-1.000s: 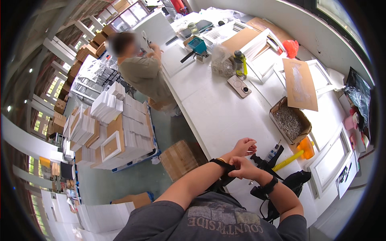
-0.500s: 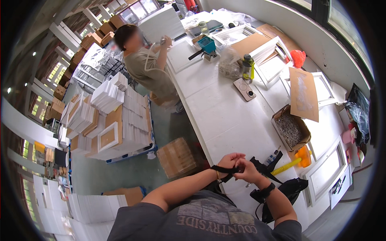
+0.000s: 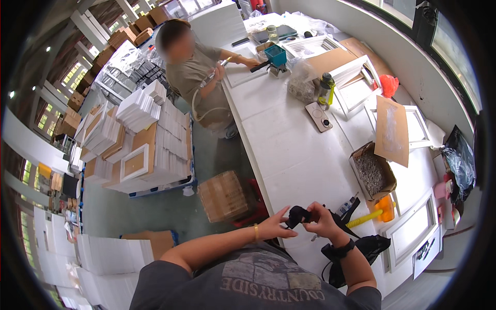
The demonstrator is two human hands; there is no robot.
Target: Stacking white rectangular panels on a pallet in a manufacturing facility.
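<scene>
A bunched black strap (image 3: 298,216) is held over the near edge of the white worktable. My right hand (image 3: 323,223) pinches its right side between thumb and fingers, and a black watch (image 3: 337,251) sits on that wrist. My left hand (image 3: 277,225) is just left of the strap, its thumb and fingers spread apart. Whether a fingertip touches the strap I cannot tell. A yellow band (image 3: 256,231) circles my left wrist. Beside my right forearm lies a black bag (image 3: 370,250).
A cardboard box of small metal pieces (image 3: 373,170), a yellow-handled tool (image 3: 364,219) and white frames (image 3: 413,230) lie to the right. Farther up are a phone (image 3: 319,117) and a bottle (image 3: 326,90). A co-worker (image 3: 194,67) stands far left, near stacked panels (image 3: 165,139).
The black strap has come off my left wrist and is now in my right hand. My left hand has opened and drawn left. The co-worker has reached one arm across the table.
</scene>
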